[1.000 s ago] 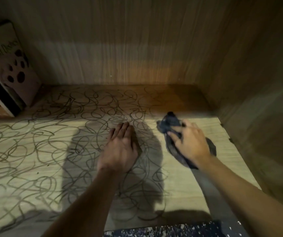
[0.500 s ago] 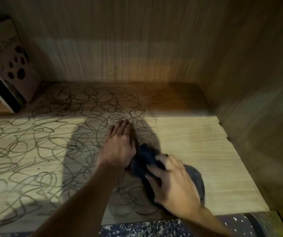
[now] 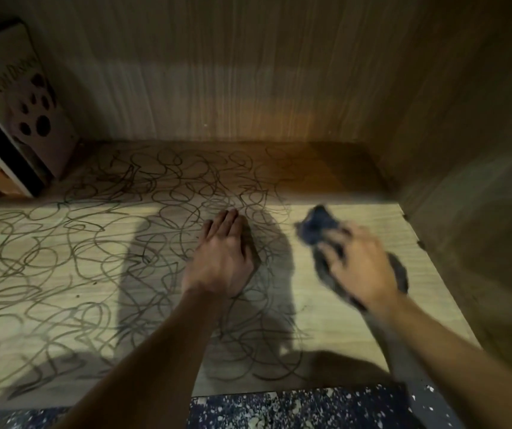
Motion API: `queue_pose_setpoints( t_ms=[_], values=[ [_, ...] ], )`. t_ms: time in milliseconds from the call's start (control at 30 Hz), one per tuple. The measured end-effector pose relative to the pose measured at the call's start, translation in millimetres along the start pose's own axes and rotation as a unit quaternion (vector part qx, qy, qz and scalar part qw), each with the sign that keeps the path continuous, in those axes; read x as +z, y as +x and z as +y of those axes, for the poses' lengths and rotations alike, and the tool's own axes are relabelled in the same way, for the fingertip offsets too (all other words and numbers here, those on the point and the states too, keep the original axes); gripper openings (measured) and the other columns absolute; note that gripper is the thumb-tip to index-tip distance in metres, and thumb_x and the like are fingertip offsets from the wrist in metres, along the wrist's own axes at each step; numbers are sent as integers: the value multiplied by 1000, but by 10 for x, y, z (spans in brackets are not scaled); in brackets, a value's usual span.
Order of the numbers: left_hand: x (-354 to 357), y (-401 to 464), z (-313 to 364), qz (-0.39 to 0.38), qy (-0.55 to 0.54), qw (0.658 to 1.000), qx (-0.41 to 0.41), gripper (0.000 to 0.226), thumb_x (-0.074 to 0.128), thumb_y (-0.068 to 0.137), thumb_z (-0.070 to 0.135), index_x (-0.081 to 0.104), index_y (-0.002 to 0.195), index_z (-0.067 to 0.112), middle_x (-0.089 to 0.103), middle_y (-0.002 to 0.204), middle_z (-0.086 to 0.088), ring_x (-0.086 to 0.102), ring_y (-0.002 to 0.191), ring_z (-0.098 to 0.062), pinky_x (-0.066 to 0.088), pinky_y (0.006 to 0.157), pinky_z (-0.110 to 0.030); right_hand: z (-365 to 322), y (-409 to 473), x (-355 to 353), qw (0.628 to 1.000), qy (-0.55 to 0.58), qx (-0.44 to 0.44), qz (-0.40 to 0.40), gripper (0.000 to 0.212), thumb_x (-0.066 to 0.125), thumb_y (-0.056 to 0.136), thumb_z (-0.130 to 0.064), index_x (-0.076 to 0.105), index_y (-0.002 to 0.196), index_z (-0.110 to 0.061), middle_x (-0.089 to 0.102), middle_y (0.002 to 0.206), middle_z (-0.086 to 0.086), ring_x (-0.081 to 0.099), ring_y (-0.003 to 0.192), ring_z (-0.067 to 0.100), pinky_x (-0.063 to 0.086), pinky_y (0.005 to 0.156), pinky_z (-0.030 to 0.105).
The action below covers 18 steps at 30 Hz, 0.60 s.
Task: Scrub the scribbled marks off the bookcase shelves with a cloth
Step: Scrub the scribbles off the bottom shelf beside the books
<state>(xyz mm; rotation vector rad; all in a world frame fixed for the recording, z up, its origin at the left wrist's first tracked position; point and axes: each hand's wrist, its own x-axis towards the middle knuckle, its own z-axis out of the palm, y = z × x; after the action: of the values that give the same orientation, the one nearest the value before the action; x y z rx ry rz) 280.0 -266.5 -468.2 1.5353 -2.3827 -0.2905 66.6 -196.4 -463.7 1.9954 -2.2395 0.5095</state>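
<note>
A wooden bookcase shelf [image 3: 357, 335] fills the view. Dark looping scribbled marks [image 3: 71, 258] cover its left and middle, while the right part is bare wood. My left hand [image 3: 222, 258] rests flat on the shelf in the middle, fingers straight and together. My right hand [image 3: 360, 267], blurred by motion, presses a dark blue-grey cloth [image 3: 318, 227] against the shelf on the right side. The cloth sticks out beyond my fingers toward the back and shows behind my wrist. Whether the fingers curl round the cloth is not clear through the blur.
Books [image 3: 28, 119] lean at the back left corner, the front one showing paw prints. The back panel [image 3: 248, 72] and the right side wall [image 3: 480, 150] close in the shelf. A speckled dark floor [image 3: 295, 410] shows below the front edge.
My right hand swept the cloth from the right toward my left hand and near the front edge, then back out to the right and farther in. My left hand stayed in place.
</note>
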Motion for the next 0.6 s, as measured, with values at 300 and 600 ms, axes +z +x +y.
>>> queue_pose_setpoints(
  t_ms=[300, 600],
  values=[
    [21, 5, -17, 1, 9, 1000, -1, 59, 34, 97, 32, 23, 151, 13, 16, 160, -1, 6, 147, -12, 0, 120, -30, -607, -937, -200, 993, 25, -80, -84, 36, 39, 89, -41, 56, 119, -30, 57, 103, -6, 55, 92, 18, 48, 76, 33],
    [2, 7, -19, -11, -1, 1000, -2, 59, 31, 98, 34, 20, 152, 14, 14, 160, 0, 3, 147, -12, 1, 121, -31, -500, -644, -101, 995, 27, -60, -75, 39, 38, 90, -39, 55, 124, -28, 57, 111, -6, 53, 98, 18, 46, 81, 36]
  ],
)
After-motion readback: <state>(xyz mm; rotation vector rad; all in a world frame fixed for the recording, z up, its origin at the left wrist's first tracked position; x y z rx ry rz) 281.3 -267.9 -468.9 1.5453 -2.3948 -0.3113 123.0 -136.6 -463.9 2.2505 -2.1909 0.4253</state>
